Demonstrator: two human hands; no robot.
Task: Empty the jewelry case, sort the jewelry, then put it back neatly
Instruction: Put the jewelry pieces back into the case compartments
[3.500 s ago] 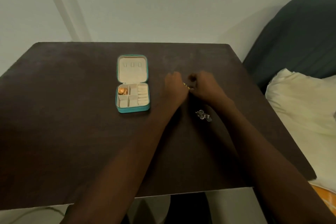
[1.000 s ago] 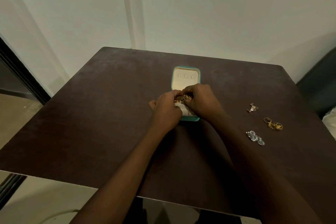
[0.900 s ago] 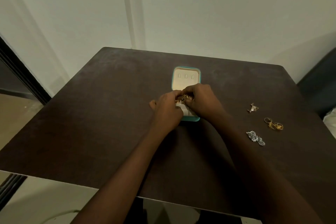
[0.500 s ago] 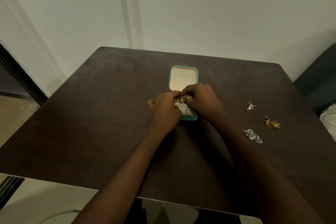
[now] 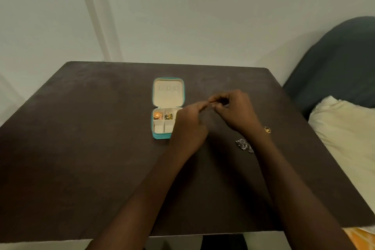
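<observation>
The teal jewelry case (image 5: 162,137) lies open on the dark table (image 5: 85,148), its cream lid flat behind it. An orange-gold piece (image 5: 157,115) sits in the back left compartment and a small gold piece (image 5: 168,116) in the one beside it. My left hand (image 5: 188,126) covers the case's right side, forefinger stretched out to the right. My right hand (image 5: 237,110) hovers right of the case with curled fingers; its thumb and forefinger meet the left fingertip. Anything pinched there is too small to see. Silver earrings (image 5: 243,144) and gold rings (image 5: 267,129) lie beside my right forearm.
A dark blue chair back (image 5: 334,67) and a cream cushion (image 5: 345,128) stand close to the table's right edge. A pale wall runs behind the table. The table's front edge is near my elbows.
Both hands have lifted off the case and moved to its right. A small gold piece now lies in the second compartment. The silver pendant on the table is hidden behind my right hand.
</observation>
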